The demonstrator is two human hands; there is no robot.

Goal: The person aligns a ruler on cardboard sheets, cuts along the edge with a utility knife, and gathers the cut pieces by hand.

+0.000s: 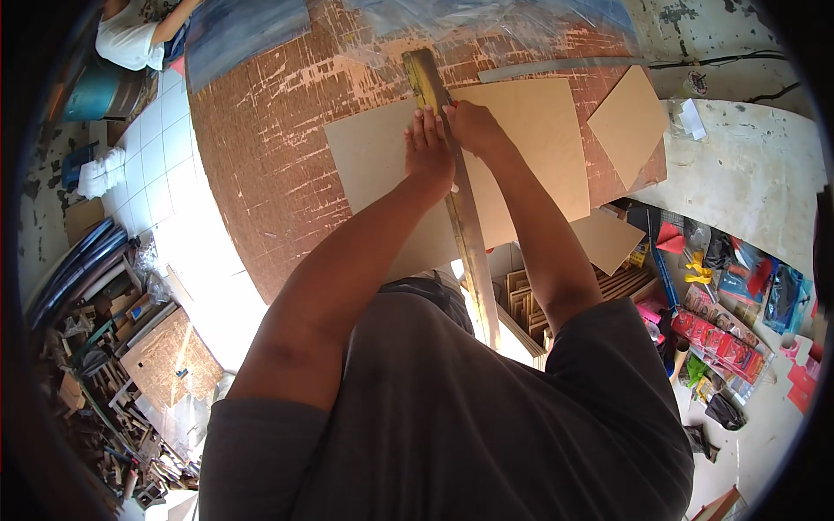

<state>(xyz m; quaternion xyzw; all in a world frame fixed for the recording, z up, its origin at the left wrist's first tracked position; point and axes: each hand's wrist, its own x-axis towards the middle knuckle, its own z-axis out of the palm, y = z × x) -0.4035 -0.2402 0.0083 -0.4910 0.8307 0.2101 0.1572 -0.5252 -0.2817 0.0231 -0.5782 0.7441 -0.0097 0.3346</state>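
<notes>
A long, worn straight bar (473,260), yellowed at its far end, lies over tan board and runs toward my body past the table's near edge. My left hand (427,161) presses on the bar with its fingers stretched out. Close against the bar's right side, my right hand (476,128) is closed in a fist; a bit of red shows at its fingers, but the thing held is mostly hidden. Thin board shows on both sides of the bar, a greyer part (373,161) to the left and a tan part (534,156) to the right.
The scuffed brown worktable (252,165) has plastic sheeting (521,17) along its far side. A smaller board piece (630,126) lies at right, near a thin metal strip (556,67). Below the table are stacked frames (530,304). Another person (139,39) is at far left.
</notes>
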